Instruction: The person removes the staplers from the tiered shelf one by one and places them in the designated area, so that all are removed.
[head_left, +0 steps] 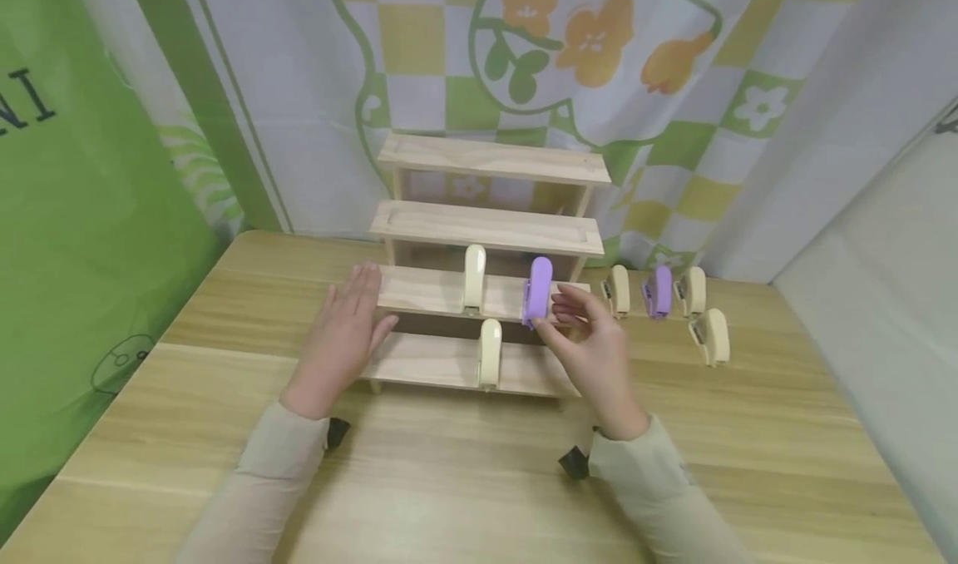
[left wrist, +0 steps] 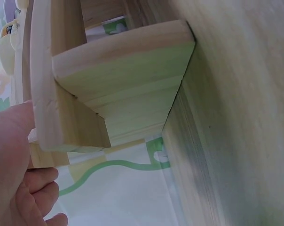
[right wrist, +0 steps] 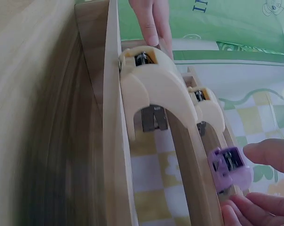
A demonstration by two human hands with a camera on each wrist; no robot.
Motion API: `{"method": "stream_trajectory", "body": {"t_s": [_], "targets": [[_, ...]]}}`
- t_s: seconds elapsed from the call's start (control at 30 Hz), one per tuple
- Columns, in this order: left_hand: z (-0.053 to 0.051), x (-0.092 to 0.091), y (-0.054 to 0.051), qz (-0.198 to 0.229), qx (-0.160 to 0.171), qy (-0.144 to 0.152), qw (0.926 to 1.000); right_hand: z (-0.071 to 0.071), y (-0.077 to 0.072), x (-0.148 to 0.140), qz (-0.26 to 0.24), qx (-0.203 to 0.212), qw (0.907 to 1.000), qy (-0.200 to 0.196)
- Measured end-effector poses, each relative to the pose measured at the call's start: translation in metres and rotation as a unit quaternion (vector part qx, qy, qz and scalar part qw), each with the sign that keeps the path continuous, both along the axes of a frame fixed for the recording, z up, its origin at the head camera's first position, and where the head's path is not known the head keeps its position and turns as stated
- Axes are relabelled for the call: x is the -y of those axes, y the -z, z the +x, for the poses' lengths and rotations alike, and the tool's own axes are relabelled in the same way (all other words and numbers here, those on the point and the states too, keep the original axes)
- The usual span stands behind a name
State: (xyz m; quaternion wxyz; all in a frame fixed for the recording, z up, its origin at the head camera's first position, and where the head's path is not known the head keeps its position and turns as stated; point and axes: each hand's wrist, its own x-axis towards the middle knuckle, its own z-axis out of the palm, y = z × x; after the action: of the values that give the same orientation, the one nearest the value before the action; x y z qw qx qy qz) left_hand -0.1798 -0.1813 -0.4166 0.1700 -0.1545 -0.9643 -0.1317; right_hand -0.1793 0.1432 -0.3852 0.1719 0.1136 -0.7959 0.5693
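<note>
A purple stapler (head_left: 537,289) stands on the second-lowest step of a wooden tiered rack (head_left: 419,289). My right hand (head_left: 599,352) is around its right side, thumb and fingers spread; the right wrist view shows a small gap between a fingertip and the purple stapler (right wrist: 231,169). Left of it on that step is a cream stapler (head_left: 474,277). Another cream stapler (head_left: 490,354) stands on the lowest step. My left hand (head_left: 340,335) rests against the rack's left end with its fingers extended; in the left wrist view the left hand (left wrist: 12,165) touches the step's end.
Right of the rack on the table (head_left: 771,431) stand a purple stapler (head_left: 658,291) and several cream ones, including a nearer stapler (head_left: 713,337). A patterned curtain (head_left: 299,90) hangs behind. The two upper steps (head_left: 486,225) rise behind the staplers.
</note>
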Motion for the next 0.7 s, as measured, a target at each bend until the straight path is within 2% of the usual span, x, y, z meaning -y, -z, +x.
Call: {"method": "stream_trajectory", "body": {"t_s": [0.23, 0.47, 0.7], "targets": [[-0.002, 0.0, 0.0, 0.0, 0.008, 0.003, 1.0, -0.003, 0.002, 0.015, 0.033, -0.01, 0.9991, 0.025], [0.001, 0.002, 0.001, 0.004, 0.009, 0.007, 0.9999, 0.001, 0.007, 0.021, 0.027, 0.0, 0.9988, 0.041], [0.002, 0.0, 0.0, 0.016, -0.002, 0.009, 0.9998, 0.001, 0.003, 0.018, 0.027, -0.027, 0.9983, 0.045]]}}
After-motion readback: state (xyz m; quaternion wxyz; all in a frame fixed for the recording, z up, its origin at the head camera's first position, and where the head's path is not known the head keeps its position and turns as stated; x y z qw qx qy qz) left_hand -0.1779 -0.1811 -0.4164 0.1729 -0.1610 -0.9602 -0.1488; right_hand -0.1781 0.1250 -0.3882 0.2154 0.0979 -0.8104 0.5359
